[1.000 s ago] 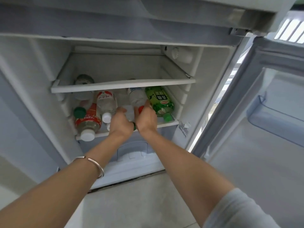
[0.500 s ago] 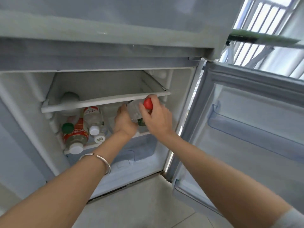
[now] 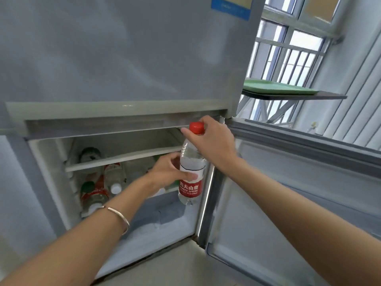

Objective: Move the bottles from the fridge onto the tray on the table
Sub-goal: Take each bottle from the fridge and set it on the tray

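A clear water bottle with a red cap and red label hangs upright just outside the open fridge, at its right edge. My right hand grips it at the neck, just under the cap. My left hand wraps around its middle from the left. Several more bottles lie on the fridge's lower shelf, caps towards me. Another bottle rests on the shelf above. A green tray sits on a dark table at the upper right, beyond the fridge.
The fridge door stands open to the right, below the table. The shut freezer door fills the top of the view. A barred window is behind the table. Pale floor lies below.
The red-capped bottle has come out from the lower shelf and been turned upright in both hands. My view has risen, so the table and tray now show.
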